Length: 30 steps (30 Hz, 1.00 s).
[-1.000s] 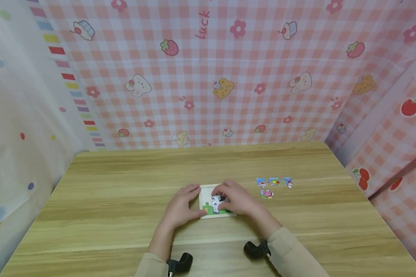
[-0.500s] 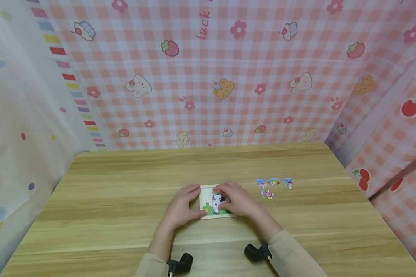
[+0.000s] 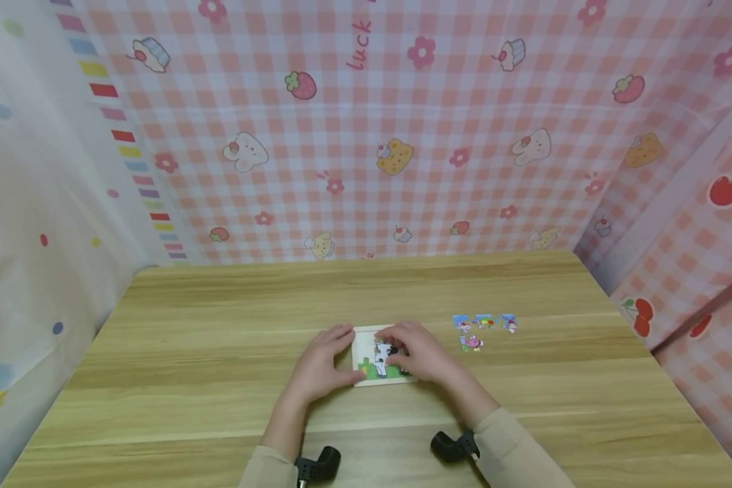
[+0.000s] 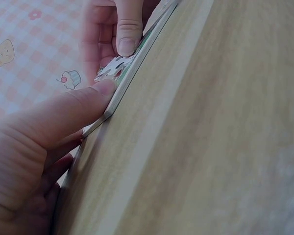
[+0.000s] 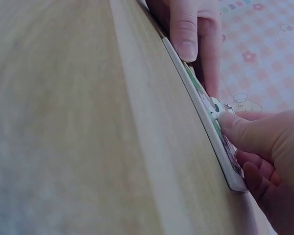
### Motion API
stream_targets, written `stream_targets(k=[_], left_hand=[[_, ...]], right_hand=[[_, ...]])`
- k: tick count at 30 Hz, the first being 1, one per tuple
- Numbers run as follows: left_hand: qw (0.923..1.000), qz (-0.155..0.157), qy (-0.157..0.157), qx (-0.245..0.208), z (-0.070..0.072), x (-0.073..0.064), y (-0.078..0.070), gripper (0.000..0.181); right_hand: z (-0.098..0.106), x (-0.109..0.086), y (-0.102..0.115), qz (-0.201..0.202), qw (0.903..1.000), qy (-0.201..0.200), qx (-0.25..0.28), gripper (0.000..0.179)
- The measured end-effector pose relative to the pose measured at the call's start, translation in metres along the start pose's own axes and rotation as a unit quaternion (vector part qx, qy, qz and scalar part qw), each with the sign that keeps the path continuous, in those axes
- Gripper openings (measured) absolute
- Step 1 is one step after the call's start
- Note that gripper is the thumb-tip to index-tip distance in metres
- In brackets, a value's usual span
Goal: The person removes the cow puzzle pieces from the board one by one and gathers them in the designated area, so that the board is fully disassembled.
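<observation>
A small jigsaw board (image 3: 361, 384) with a pale wooden rim lies on the table in front of me. My left hand (image 3: 318, 364) grips its left side, thumb on the lower left corner and fingers at the upper left one. Inside the rim are green pieces (image 3: 366, 368) along the bottom; the upper left part shows bare board. Over the board's right half, my right hand (image 3: 419, 352) pinches a black-and-white cow puzzle piece (image 3: 382, 354) between thumb and fingers. In the right wrist view the cow piece (image 5: 215, 105) stands slightly proud of the rim. The right hand hides the board's right side.
Right of the board lie several loose puzzle pieces: a row of blue-topped ones (image 3: 484, 321) and a pink one (image 3: 473, 343) below. The wooden table (image 3: 189, 379) ends at a pink checked cloth (image 3: 341, 203) behind.
The right hand has shifted the cow piece very slightly, and a bit more of the board's picture shows above it. The left hand keeps its grip in place.
</observation>
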State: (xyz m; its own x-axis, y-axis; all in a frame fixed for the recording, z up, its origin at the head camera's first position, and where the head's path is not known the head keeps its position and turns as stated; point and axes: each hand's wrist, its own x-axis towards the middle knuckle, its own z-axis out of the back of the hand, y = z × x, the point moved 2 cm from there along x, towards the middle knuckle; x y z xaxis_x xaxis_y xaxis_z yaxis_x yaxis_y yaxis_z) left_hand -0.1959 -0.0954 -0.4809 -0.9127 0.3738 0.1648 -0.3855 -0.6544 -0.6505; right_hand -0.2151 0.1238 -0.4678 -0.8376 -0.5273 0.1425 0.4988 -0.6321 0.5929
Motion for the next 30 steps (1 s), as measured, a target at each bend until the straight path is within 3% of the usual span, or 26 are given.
stream_targets(k=[14,30], left_hand=[[1.0,0.0,0.001,0.0,-0.0014,-0.0001,0.0003,0.078],[1.0,0.004,0.001,-0.004,-0.0006,0.0,0.0011,0.077]], right_hand=[[0.0013,-0.0008,-0.0024,0.012,0.9987,-0.042,0.028,0.031],[0.002,0.0002,-0.001,0.011,0.9971,-0.05,0.056,0.029]])
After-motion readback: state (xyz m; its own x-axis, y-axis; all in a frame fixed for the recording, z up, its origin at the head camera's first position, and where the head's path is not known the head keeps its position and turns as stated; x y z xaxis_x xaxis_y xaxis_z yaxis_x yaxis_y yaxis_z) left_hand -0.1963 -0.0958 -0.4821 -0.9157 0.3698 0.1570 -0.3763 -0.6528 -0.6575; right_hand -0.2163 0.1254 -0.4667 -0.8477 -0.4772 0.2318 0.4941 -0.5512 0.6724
